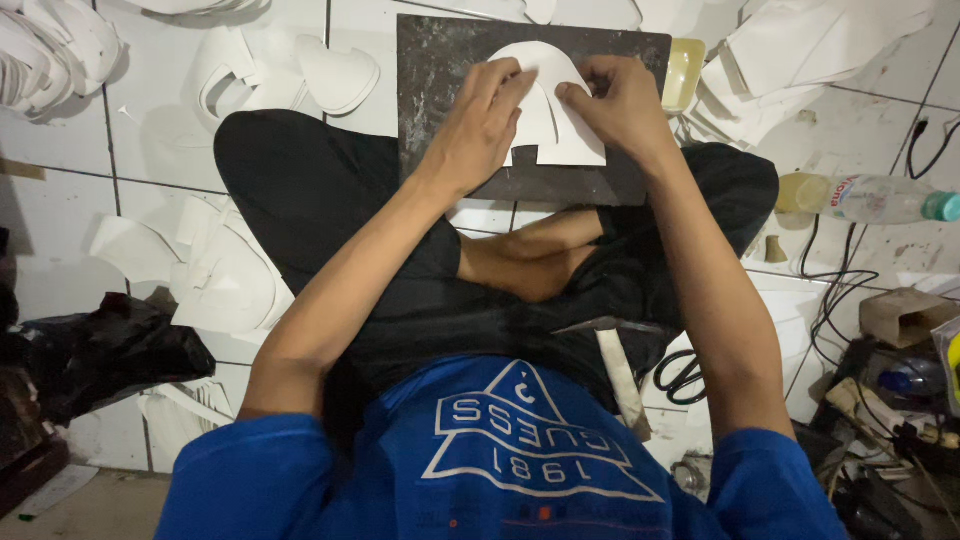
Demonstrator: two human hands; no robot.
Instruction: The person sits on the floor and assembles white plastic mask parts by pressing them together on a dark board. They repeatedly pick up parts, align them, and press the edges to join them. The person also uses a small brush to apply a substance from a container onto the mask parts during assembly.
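- White cut piece [556, 110], arch-shaped with a notch on its lower edge, lies flat on the dark board [440, 60], toward the board's upper right part.
- We see the board resting across the crossed legs of the seated person, its far edge out over the white tiled floor [150, 150].
- Left hand [480, 125]: palm down on the left half of the white cut piece, fingers spread up to the piece's top edge. We note the grip as pressing, not closed around anything.
- Right hand [620, 105]: fingers curled, fingertips pinched together on the right upper edge of the white cut piece; thumb tip points toward the middle of the piece.
- The two hands are near each other, not touching, with the piece's centre showing between them.
- Yellowish container [684, 72] sits just beside the board's right edge.
- Plastic bottle [870, 198] with a teal cap lies on its side on the floor, right of the knee.
- Stacks of white shaped pieces [225, 275] lie on the floor to the left; more at the upper right corner.
- Black cables [830, 300] run along the floor's right edge.
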